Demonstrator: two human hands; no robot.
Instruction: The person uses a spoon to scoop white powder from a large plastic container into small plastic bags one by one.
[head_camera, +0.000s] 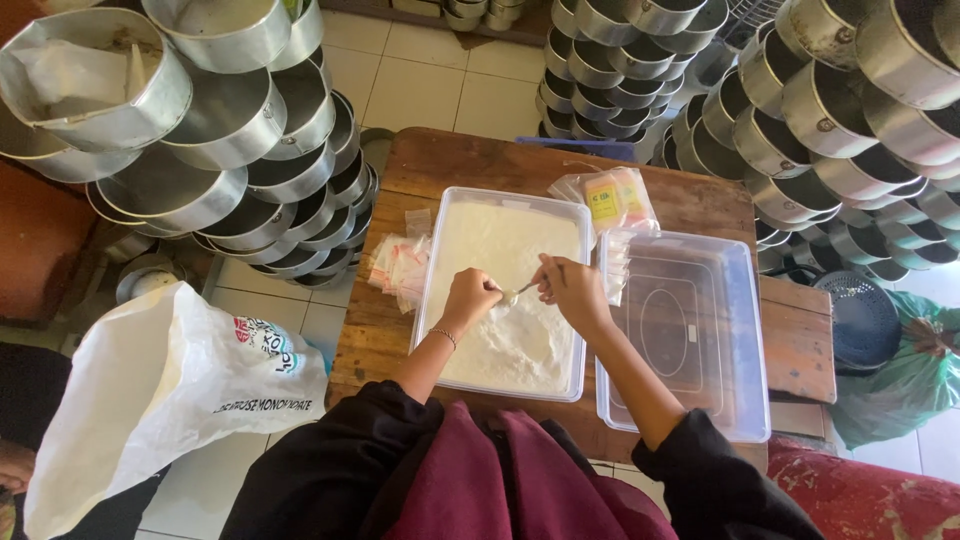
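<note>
Over flour (tub-held), both hands bent.

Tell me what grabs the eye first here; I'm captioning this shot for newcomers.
The clear tub of white powder at the centre of the wooden table, with the left hand and right hand meeting over it around a small spoon. Next, stacks of round metal tins crowd both sides. An empty clear tub sits to the right.
</note>
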